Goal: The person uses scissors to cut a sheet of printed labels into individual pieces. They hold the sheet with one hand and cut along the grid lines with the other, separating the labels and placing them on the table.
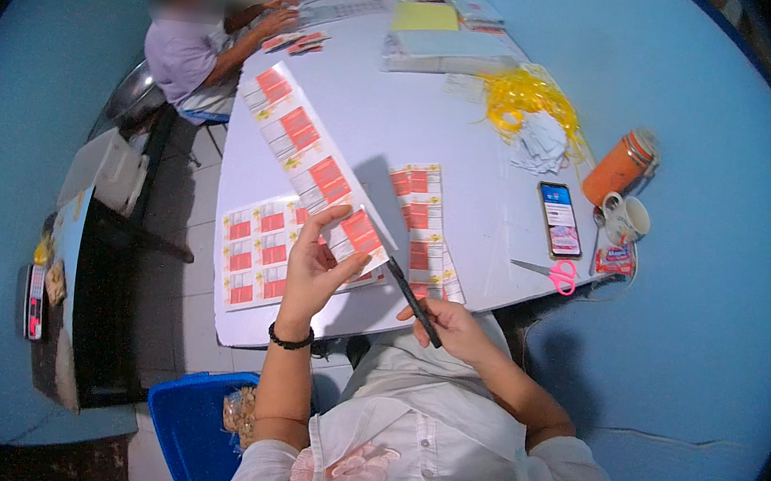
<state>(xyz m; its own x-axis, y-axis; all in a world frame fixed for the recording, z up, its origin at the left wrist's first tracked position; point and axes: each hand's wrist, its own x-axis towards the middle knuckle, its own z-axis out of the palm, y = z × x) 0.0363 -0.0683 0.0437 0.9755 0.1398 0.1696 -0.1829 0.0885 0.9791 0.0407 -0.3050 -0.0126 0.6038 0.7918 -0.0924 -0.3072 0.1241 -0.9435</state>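
My left hand (323,262) pinches the near end of a long paper strip (310,155) between thumb and fingers. Red, white and yellow printed labels run along it in a row, and it slants up over the table towards the far left. A slim black hand tool (414,300), seen edge-on, is in my right hand (450,328). Its far tip meets the strip's near right corner; whether it is scissors or a cutter I cannot tell. Beneath the strip lies a label sheet (257,255), partly covered. More printed label strips (422,223) lie right of it.
Pink-handled scissors (558,276), a phone (560,220), cups (624,216) and an orange flask (618,168) are at the table's right. Yellow ribbon (527,104) is piled behind them. A person (182,64) sits at the far left near cut labels (297,42). A blue bin (197,425) stands by my left.
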